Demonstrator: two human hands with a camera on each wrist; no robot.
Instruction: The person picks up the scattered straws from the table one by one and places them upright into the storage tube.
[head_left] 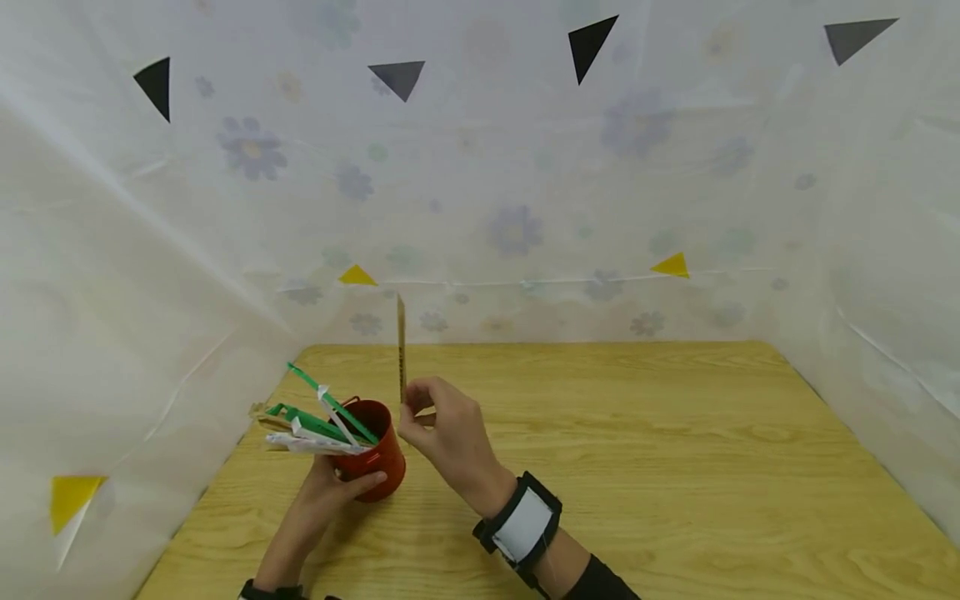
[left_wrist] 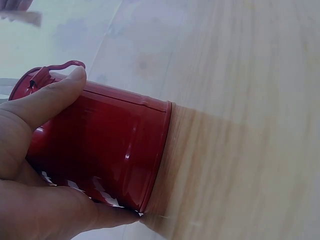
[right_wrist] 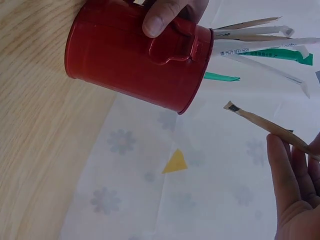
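A small red metal bucket [head_left: 388, 467] stands on the table at the left, and my left hand [head_left: 324, 493] grips its side. In the left wrist view, the thumb lies along the bucket [left_wrist: 105, 140] near its wire handle. Several wrapped straws [right_wrist: 265, 49], in white, green and brown, lean out of its mouth. To the right of the rim, my right hand [head_left: 453, 433] pinches a straw in a brown paper wrapper [head_left: 402, 346] between thumb and fingers. That straw points upright, apart from the bucket. Its lower tip shows dark print in the right wrist view.
The wood-grain table [head_left: 637, 450] stretches away to the right. Pale flowered sheeting [head_left: 495, 167] encloses the back and both sides. Black, grey and yellow triangles are stuck on it, one yellow triangle [head_left: 75, 500] being low at the left.
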